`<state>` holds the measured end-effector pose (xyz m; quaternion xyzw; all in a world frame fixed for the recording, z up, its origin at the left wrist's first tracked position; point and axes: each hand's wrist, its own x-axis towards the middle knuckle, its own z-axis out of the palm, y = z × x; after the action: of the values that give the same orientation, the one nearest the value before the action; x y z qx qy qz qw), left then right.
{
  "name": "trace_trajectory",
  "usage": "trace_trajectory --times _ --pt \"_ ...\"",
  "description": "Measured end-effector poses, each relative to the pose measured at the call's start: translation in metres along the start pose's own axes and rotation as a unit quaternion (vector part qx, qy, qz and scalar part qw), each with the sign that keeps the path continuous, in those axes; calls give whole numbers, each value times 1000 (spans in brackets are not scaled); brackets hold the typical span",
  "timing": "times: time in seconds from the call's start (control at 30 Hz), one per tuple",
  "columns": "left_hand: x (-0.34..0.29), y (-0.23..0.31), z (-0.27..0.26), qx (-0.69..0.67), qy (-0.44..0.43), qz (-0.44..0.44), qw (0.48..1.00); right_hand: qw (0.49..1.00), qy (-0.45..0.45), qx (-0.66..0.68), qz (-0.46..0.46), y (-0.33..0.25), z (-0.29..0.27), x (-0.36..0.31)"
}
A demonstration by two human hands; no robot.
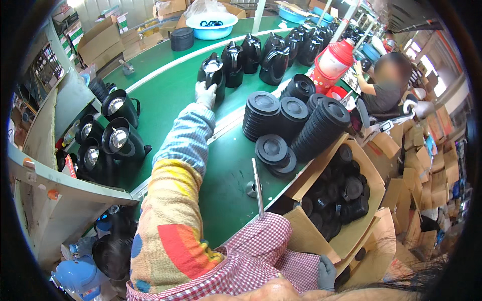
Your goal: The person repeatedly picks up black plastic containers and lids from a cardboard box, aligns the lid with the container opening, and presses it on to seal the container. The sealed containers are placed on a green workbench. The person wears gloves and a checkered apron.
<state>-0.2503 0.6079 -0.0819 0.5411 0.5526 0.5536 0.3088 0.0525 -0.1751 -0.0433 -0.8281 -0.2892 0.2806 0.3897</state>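
My left hand (206, 94), in a pale glove, is closed on the near side of a black jug (215, 75) with a shiny top. This jug stands upright on the green conveyor belt (173, 83), at the near end of a line of similar black jugs (274, 62). My right hand (326, 274), in a grey glove, hangs low by the open carton at the lower right. Its fingers are mostly hidden. Between my arms and the carton, stacks of round black lids (262, 108) stand on the green worktop.
Several black jugs with silvery insides (119, 138) stand at left. A metal rod (257, 188) rises from the worktop. The cardboard carton (296, 226) holds black parts. Farther off are a red-and-white flask (332, 62), a blue basin (212, 30) and a seated co-worker (384, 95).
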Motion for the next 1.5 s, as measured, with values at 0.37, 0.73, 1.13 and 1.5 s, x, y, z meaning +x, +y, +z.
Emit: trace_trajectory --times 0.37,0.73,1.13,1.5 --pt "31 100 -196 664 93 64 739 1000 -29 6 -5 69 5 31" --pt "33 103 -273 708 -67 -116 693 998 -5 16 -62 82 1 15" --pt "-187 316 -214 325 -159 588 723 996 -5 -20 -84 -76 -12 -33" --pt "-450 293 -90 -12 -636 580 509 951 16 32 -306 -78 -37 -46"
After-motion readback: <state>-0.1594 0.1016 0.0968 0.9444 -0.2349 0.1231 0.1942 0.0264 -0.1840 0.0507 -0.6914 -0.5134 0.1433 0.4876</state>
